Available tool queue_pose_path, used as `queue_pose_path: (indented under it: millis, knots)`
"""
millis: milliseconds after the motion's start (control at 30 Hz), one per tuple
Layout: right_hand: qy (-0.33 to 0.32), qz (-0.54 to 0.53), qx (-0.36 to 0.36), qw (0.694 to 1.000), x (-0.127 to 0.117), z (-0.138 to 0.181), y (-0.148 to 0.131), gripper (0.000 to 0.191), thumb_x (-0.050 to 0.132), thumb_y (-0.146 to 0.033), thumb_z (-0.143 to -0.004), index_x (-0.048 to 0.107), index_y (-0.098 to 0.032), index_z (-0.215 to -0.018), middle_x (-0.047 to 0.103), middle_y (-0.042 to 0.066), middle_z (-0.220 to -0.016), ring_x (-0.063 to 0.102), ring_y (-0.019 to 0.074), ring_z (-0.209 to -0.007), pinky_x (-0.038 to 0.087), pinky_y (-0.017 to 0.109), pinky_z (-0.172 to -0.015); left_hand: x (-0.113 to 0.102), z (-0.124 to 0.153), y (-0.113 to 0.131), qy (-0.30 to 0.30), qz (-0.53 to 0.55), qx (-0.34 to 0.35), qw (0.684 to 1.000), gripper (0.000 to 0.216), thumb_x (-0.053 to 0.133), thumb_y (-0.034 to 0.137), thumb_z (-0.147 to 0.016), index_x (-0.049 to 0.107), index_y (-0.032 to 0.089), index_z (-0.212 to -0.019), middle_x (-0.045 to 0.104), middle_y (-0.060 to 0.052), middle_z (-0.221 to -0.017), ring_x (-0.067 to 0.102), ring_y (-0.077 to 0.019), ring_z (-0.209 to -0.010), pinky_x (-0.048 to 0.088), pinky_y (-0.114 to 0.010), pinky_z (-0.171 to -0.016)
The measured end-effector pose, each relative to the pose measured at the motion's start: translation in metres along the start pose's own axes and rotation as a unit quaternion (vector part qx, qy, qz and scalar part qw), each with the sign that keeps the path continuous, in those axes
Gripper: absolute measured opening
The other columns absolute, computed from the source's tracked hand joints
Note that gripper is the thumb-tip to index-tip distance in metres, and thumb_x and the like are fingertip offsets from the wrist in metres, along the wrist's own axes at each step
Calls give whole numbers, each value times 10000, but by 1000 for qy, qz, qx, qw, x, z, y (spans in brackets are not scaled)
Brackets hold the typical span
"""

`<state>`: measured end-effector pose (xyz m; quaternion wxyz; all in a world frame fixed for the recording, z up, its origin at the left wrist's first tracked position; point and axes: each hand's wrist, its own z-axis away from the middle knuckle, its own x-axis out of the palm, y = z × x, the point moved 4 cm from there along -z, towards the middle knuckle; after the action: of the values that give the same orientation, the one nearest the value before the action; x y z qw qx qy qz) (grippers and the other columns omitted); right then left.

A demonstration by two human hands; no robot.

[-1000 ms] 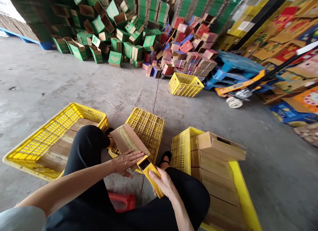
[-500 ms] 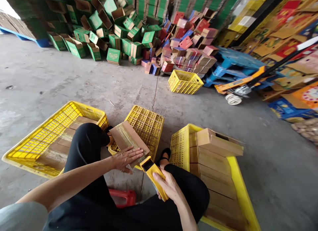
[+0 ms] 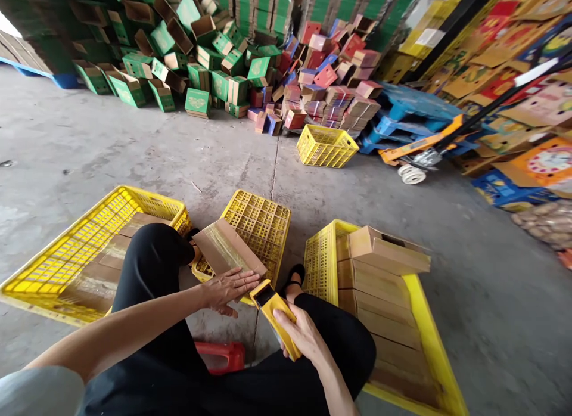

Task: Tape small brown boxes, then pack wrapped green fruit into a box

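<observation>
My left hand (image 3: 229, 289) lies flat, fingers spread, on the near end of a brown cardboard box (image 3: 226, 247) that rests on an upturned yellow crate (image 3: 261, 225) between my knees. Clear tape shines along the box's top. My right hand (image 3: 300, 334) grips a yellow tape dispenser (image 3: 273, 313), whose front end sits at the box's near edge, right beside my left fingertips.
A yellow crate (image 3: 67, 255) on my left holds flat taped boxes. On my right another yellow crate (image 3: 429, 338) carries a stack of brown boxes (image 3: 384, 255). A red stool (image 3: 221, 355) is under me. Piles of green and red cartons, a further yellow crate (image 3: 326, 146) and a pallet jack (image 3: 420, 154) lie beyond.
The dispenser in my right hand has drawn back slightly off the box's near edge. My left hand stays flat on the box. The view shifted a little.
</observation>
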<state>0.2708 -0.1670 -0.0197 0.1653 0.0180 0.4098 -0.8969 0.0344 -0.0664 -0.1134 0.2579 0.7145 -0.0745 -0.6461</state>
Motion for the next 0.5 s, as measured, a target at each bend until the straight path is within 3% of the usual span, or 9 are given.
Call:
queue_pose_path:
  millis: [267, 500]
  knots:
    - [3, 9, 27, 1000, -14, 34, -1, 646, 627, -733, -868, 637, -211, -1249, 648, -17, -626, 671, 196, -502, 534, 255, -434, 3, 1, 0, 0, -14, -3, 1000, 1158, 648, 637, -901, -73, 202, -1695, 145, -173, -1753, 223, -378, -1603, 140, -535, -1292]
    - [16, 52, 27, 998, -13, 40, -12, 524, 612, -611, -907, 637, -207, -1240, 654, -27, -579, 667, 188, -454, 506, 235, -400, 3, 3, 1, 9, -21, 4, 1000, 1124, 635, 617, -915, -62, 210, -1698, 165, -166, -1752, 240, -368, -1600, 151, -509, -1291]
